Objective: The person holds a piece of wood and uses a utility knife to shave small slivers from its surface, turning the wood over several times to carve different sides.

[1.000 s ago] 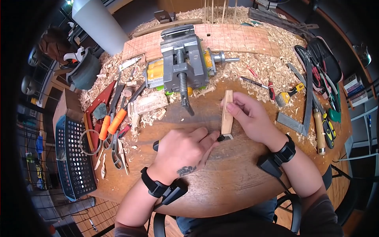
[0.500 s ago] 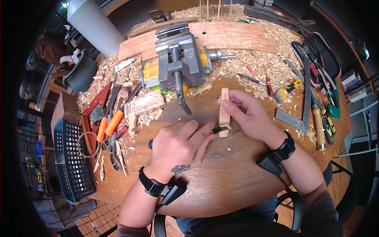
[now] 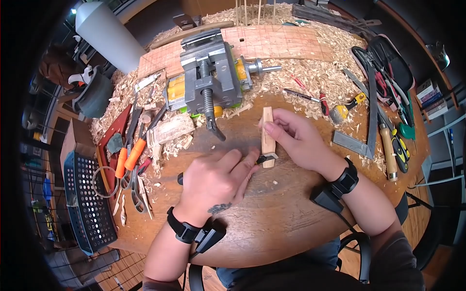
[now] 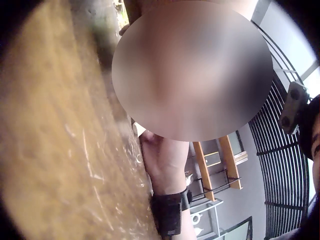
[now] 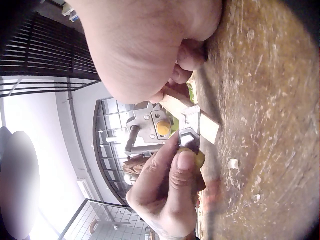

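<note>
In the head view my left hand (image 3: 211, 182) grips a short-bladed knife (image 3: 267, 158), whose dark handle shows at both sides of the fist. Its blade lies across the lower part of a narrow pale wood piece (image 3: 268, 138). My right hand (image 3: 303, 145) pinches that piece near its upper end, thumb on the near face. The right wrist view shows the blade (image 5: 190, 118) against the wood (image 5: 210, 130), with the left thumb and fingers (image 5: 172, 192) on the knife. A blurred patch covers much of the left wrist view, hiding the knife and wood there.
A metal vise (image 3: 211, 77) stands beyond the hands among wood shavings. Orange-handled tools (image 3: 135, 154), scissors and a perforated basket (image 3: 90, 203) are at the left. A metal square (image 3: 352, 142), a wooden-handled tool (image 3: 388, 153) and a tool pouch lie at the right.
The blade has moved from the wood's bottom end to slightly higher on it, leaving the end visible below. Both hands keep their hold. The whole head view has shifted, moving the scene leftward.
</note>
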Tool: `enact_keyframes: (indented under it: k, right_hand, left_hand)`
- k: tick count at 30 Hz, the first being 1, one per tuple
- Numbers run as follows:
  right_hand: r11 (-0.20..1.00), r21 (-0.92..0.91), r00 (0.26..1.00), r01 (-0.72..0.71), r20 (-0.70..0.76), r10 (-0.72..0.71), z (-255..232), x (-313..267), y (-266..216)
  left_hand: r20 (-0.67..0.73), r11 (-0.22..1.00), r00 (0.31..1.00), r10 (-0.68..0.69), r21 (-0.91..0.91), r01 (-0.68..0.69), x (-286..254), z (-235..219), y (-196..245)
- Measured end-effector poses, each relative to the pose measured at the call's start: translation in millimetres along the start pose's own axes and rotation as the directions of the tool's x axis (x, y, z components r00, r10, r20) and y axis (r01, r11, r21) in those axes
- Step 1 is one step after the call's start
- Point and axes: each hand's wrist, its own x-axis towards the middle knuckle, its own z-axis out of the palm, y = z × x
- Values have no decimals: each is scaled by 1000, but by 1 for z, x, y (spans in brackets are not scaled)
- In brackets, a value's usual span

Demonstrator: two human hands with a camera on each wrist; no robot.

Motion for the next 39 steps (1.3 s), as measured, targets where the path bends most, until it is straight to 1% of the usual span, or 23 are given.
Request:
enact_keyframes:
  k: [2, 4, 13, 16, 22, 26, 28, 30, 32, 34, 39]
  right_hand:
    - [1000, -4, 1000, 12, 2, -12, 1, 1, -1]
    - [1000, 19, 1000, -8, 0, 8, 1, 0, -3]
    - [999, -35, 1000, 6, 6, -5, -1, 0, -1]
    - [1000, -21, 1000, 19, -3, -19, 1, 1, 0]
    - [1000, 8, 1000, -9, 0, 9, 2, 0, -7]
    - [999, -37, 1000, 24, 14, -23, -1, 0, -3]
    - [1000, -16, 1000, 2, 18, -2, -1, -1, -5]
    - [1000, -1, 1000, 0, 19, 0, 2, -1, -6]
    - [1000, -2, 1000, -8, 22, 8, -2, -3, -8]
    - [995, -30, 991, -95, 97, 98, -6, -2, -9]
    - [995, -33, 991, -94, 88, 97, -7, -3, -10]
  left_hand:
    - [4, 1000, 1000, -13, -2, 13, -1, 1, 1]
    - [9, 1000, 1000, -19, -8, 19, -1, 1, 2]
    - [71, 998, 997, -22, -56, 26, 0, -2, 4]
    - [77, 998, 997, -24, -62, 29, 0, -2, 5]
    - [95, 998, 995, -15, -64, 21, -2, -3, 6]
    - [98, 999, 995, 13, -42, -9, -5, 0, 6]
    - [86, 999, 996, 14, -37, -11, -5, 0, 6]
    - [127, 1000, 992, -15, -1, 15, -6, -2, 8]
    - [129, 1000, 992, -11, -3, 12, -9, 1, 8]
    - [133, 1000, 991, -2, 3, 2, -9, 2, 8]
    - [154, 999, 988, -26, -43, 33, -7, 0, 6]
